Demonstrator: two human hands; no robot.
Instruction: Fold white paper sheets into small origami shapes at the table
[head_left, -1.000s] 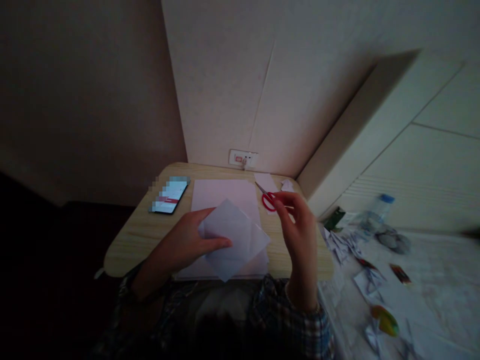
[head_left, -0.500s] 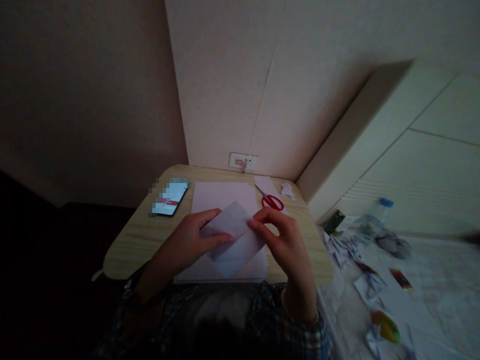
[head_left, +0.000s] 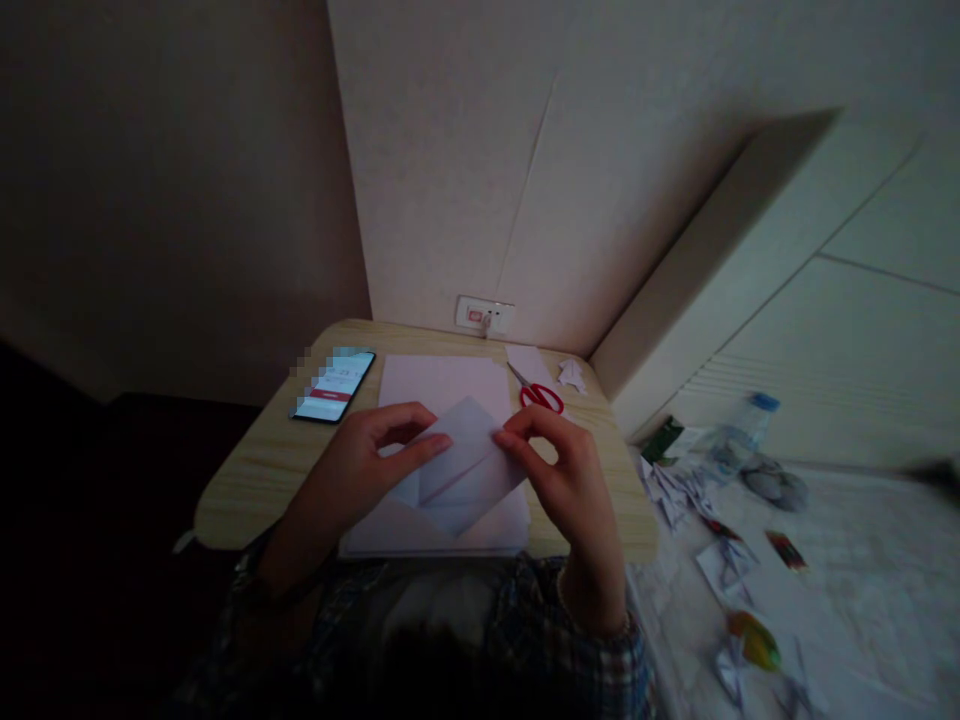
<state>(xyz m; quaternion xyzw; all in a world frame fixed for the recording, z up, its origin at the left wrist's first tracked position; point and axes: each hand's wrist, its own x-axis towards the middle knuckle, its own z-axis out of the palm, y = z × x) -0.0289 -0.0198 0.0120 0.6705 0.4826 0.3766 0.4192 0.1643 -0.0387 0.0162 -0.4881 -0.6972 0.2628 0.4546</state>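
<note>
A white paper sheet [head_left: 463, 470], partly folded, lies over a stack of white paper [head_left: 442, 385] on a small wooden table [head_left: 247, 475]. My left hand [head_left: 360, 475] pinches the sheet's left side, thumb and fingers closed on it. My right hand [head_left: 566, 475] pinches its right corner. Both hands hold the fold just above the stack.
A lit phone [head_left: 334, 385] lies at the table's left rear. Red-handled scissors [head_left: 538, 393] and a crumpled paper bit [head_left: 572, 375] lie at the right rear. A wall socket [head_left: 485, 316] sits behind. Folded papers [head_left: 679, 490], a bottle [head_left: 739, 430] and small items cover the surface at right.
My right hand came down from near the scissors and took the sheet's right corner. The sheet went from a flat diamond to a folded shape held by both hands.
</note>
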